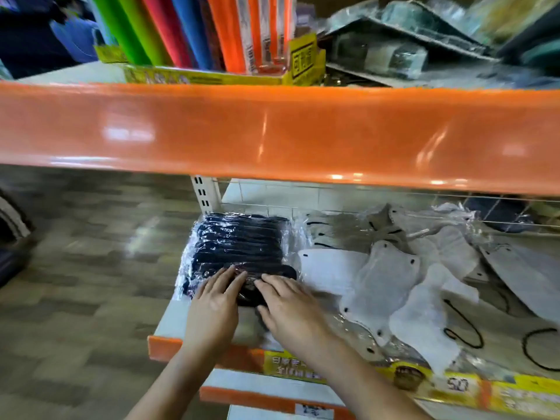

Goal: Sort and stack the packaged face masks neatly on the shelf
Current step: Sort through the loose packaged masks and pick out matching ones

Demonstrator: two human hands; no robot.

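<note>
Black packaged masks (242, 247) are stacked at the left end of the lower shelf (169, 319), pressed at the near edge by the left hand (215, 301) and right hand (288, 307), fingers straight and flat, nothing gripped; white packaged masks (388, 283) are scattered to the right

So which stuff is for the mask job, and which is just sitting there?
For the job:
black mask stack
loose white masks
left hand
right hand
lower shelf

Just there:
coloured rolls
yellow box
upper shelf packets
</note>
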